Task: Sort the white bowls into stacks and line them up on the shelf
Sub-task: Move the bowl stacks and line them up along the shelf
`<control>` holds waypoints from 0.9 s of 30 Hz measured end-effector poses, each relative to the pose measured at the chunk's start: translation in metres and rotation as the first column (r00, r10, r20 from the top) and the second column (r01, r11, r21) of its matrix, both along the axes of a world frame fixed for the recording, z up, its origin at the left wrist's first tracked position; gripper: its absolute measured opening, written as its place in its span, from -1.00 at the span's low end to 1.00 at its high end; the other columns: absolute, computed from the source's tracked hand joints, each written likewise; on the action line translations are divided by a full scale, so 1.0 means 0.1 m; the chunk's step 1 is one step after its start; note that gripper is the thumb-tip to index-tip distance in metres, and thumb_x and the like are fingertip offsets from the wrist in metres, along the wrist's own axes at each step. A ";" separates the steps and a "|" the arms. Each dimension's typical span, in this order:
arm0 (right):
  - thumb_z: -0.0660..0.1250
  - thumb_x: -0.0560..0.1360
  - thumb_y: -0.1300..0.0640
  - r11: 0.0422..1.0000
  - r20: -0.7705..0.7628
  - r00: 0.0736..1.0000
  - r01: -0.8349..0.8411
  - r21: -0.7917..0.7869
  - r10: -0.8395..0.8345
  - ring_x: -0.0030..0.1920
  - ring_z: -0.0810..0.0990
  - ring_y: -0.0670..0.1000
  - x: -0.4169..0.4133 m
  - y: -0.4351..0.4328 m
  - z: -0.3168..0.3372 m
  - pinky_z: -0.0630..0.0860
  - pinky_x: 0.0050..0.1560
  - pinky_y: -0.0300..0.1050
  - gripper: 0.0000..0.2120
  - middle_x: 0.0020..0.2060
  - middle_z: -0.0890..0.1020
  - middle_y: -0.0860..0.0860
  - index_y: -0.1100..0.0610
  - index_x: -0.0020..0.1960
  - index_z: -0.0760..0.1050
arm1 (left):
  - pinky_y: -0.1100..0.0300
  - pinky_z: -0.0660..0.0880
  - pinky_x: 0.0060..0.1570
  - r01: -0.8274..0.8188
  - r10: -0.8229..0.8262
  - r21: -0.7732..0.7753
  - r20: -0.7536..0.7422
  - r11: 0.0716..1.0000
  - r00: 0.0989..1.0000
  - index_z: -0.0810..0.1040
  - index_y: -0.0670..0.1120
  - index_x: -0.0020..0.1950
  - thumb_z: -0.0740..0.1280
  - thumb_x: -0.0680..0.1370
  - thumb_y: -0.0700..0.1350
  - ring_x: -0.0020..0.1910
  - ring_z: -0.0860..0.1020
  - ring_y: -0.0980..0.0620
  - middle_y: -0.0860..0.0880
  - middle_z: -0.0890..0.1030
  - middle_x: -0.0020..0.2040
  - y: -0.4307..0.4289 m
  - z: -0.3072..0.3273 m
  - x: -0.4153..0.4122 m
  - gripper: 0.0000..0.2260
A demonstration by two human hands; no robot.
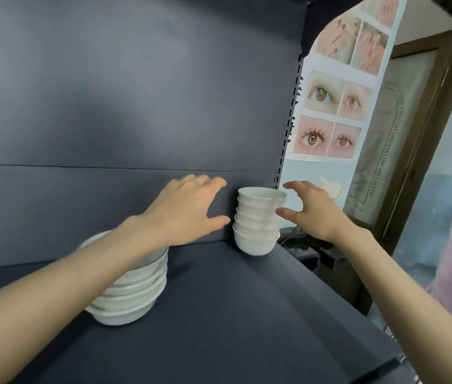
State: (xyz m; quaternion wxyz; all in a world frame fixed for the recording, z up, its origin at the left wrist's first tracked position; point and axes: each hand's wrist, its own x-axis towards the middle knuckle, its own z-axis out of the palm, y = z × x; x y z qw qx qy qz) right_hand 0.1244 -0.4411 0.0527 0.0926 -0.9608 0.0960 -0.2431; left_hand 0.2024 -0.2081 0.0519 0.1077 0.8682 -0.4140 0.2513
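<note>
Head view: fingers of left hand (189, 209) and right hand (313, 212) are spread wide, nothing held; the small bowl stack (256, 231) stands between them on the shelf (233, 314) and is best clasped low on both sides, kept upright

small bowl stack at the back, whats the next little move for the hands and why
Probably close both hands onto the small bowl stack: the left hand and right hand flank it with fingers spread, neither gripping yet. It stands near the right edge of the shelf, apart from the bigger stack, so a two-sided hold would let it slide into line.
</note>
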 end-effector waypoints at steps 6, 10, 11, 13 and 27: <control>0.37 0.49 -0.07 0.988 -0.017 0.989 -0.145 0.051 0.146 0.33 0.41 0.11 0.28 -0.65 -0.01 0.36 0.26 -0.03 -0.35 0.40 0.38 0.07 0.10 0.48 0.22 | 0.01 0.37 0.22 -0.132 0.133 0.017 -0.105 0.991 0.986 0.26 -0.03 0.43 0.24 0.53 0.19 0.24 0.41 -0.07 -0.03 0.47 0.24 -0.67 -0.21 -0.06 -0.46; 0.44 0.41 -0.13 0.946 -0.014 0.970 -0.233 0.227 0.243 0.38 0.36 0.08 0.45 -0.85 -0.14 0.33 0.31 -0.04 -0.17 0.45 0.31 0.04 0.08 0.52 0.11 | 0.04 0.39 0.20 -0.177 0.171 0.007 -0.285 0.984 0.943 0.23 -0.06 0.43 0.31 0.50 0.20 0.28 0.40 -0.09 -0.06 0.44 0.30 -0.96 -0.41 0.04 -0.39; 0.46 0.39 -0.13 0.923 -0.003 0.964 -0.254 0.288 0.267 0.38 0.36 0.05 0.48 -0.88 -0.19 0.33 0.32 -0.06 -0.14 0.45 0.30 0.01 0.07 0.53 0.10 | 0.05 0.38 0.21 -0.182 0.168 -0.008 -0.344 0.983 0.924 0.21 -0.07 0.44 0.34 0.49 0.20 0.30 0.39 -0.09 -0.06 0.42 0.33 -1.02 -0.46 0.08 -0.36; 0.49 0.38 -0.07 0.860 0.026 0.950 -0.294 0.416 0.312 0.29 0.38 -0.05 0.55 -0.93 -0.25 0.35 0.21 -0.25 -0.13 0.35 0.33 -0.11 0.04 0.52 0.08 | 0.04 0.37 0.25 -0.191 0.141 -0.063 -0.468 0.980 0.873 0.18 -0.08 0.45 0.40 0.44 0.20 0.33 0.38 -0.08 -0.05 0.37 0.37 -1.12 -0.57 0.17 -0.28; 0.41 0.43 -0.07 0.602 0.132 0.880 -0.414 0.683 0.456 0.15 0.41 -0.20 0.98 -1.00 -0.36 0.32 0.11 -0.34 -0.15 0.39 0.37 -0.08 0.14 0.56 0.05 | 0.40 0.43 0.12 -0.198 -0.359 -0.610 -0.664 0.767 0.656 0.26 0.26 0.19 0.60 0.26 0.03 0.20 0.45 0.32 0.27 0.46 0.20 -1.59 -1.08 0.61 -0.33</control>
